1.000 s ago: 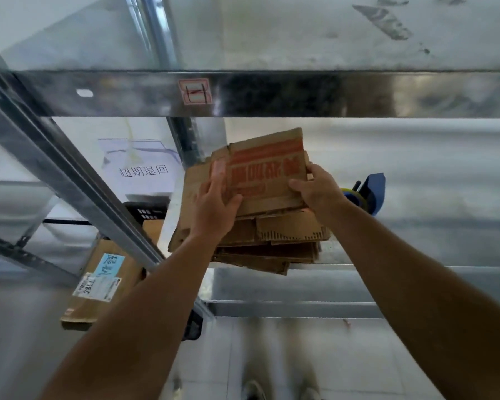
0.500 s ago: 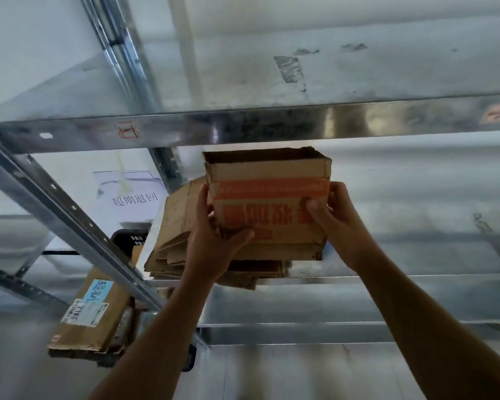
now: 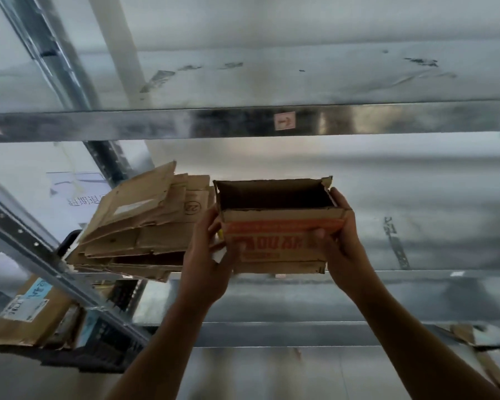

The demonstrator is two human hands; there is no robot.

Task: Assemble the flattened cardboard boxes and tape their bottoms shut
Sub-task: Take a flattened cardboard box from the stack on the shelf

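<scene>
A brown cardboard box [image 3: 277, 226] with an orange band and orange print is squared open, its dark open top facing me. My left hand [image 3: 207, 255] grips its left end, thumb on the front face. My right hand [image 3: 339, 241] grips the right end, fingers curled round the corner. I hold the box just above the metal shelf [image 3: 416, 274]. To its left a stack of flattened cardboard boxes [image 3: 139, 223] lies on the same shelf, its top sheets fanned upward.
An upper shelf beam [image 3: 243, 122] crosses overhead, close above the box. A slanted metal upright [image 3: 26, 243] runs at the left. A labelled parcel [image 3: 26, 316] sits on a dark crate at lower left. Cardboard scraps [image 3: 474, 336] lie at lower right.
The box went from a flat sheet on the stack to squared open, and both hands carried it right, off the stack. The view tilted up and shifted.
</scene>
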